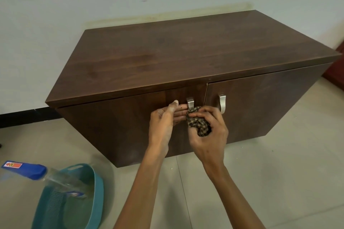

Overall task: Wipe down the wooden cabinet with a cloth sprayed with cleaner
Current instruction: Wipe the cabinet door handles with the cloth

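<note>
A low dark wooden cabinet (pixel 167 54) with two doors stands against the white wall. My right hand (pixel 208 134) grips a bunched dark patterned cloth (pixel 198 122) against the lower part of the left door's metal handle (pixel 190 102). My left hand (pixel 163 122) lies on the left door beside that handle, its fingers straight and pointing toward the cloth. The right door's metal handle (pixel 222 102) is just right of my right hand. A clear spray bottle with a blue head (pixel 35 172) leans over a teal basin at the lower left.
The teal plastic basin (pixel 96 188) sits on the tiled floor left of my arms. A dark skirting strip (pixel 22 117) runs along the wall's foot at the left. A reddish-brown object (pixel 337 72) shows at the right edge past the cabinet.
</note>
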